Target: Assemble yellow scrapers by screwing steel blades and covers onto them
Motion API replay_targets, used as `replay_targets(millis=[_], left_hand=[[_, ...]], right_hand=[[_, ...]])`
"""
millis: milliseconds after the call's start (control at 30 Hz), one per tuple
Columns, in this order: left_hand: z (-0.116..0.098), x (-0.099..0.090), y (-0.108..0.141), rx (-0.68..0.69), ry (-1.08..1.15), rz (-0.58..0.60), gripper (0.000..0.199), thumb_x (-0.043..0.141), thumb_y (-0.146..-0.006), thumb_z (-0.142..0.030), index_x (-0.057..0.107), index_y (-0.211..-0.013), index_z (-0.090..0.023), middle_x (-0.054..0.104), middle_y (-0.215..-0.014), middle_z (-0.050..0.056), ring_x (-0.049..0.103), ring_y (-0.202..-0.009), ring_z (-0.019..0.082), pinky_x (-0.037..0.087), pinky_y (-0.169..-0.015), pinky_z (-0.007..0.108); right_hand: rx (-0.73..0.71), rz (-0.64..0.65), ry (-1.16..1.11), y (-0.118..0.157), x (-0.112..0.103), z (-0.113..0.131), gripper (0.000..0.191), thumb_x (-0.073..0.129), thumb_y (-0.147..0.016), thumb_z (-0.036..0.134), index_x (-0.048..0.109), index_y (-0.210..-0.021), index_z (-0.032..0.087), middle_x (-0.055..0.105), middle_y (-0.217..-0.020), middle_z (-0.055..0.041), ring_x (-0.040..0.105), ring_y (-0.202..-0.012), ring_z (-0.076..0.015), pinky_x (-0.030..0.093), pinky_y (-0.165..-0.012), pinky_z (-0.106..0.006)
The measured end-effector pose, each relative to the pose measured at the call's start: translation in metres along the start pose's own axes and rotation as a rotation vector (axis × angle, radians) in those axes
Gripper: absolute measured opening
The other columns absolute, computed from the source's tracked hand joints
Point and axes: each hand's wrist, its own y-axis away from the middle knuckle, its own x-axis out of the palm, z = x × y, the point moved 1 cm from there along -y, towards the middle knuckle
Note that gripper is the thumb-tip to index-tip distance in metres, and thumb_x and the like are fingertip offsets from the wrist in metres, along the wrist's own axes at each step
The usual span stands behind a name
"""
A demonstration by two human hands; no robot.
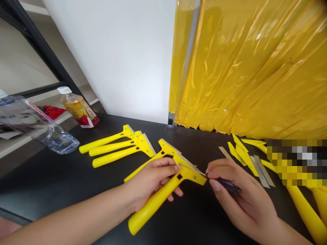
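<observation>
The left hand point(150, 180) held a yellow scraper point(153, 204) tight by its handle. The right hand point(242, 194) pinched a thin screwdriver point(227, 183), its long tip lying close along the scraper's head. Beyond the scraper lay more yellow scrapers point(114, 146), then a water bottle point(56, 139).

The head-worn camera looks forward and down, close above the left hand point(150, 183) and right hand point(241, 199).
</observation>
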Motion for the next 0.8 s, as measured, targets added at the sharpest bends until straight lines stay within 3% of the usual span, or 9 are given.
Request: replay_targets(millis=[800], left_hand=[[0.0006,0.0002,-0.0004,0.018,-0.003,-0.010,0.022,0.074,-0.090,-0.032,0.066,-0.103,-0.016,0.070,-0.075,0.004,0.074,-0.061,0.018,0.055,-0.048,0.022]], right_hand=[[0.012,-0.008,-0.016,0.0012,-0.0004,0.0002,0.023,0.060,-0.095,0.006,0.060,-0.112,0.023,0.065,-0.103,-0.0056,0.066,-0.092,-0.0162,0.053,-0.079,-0.030]])
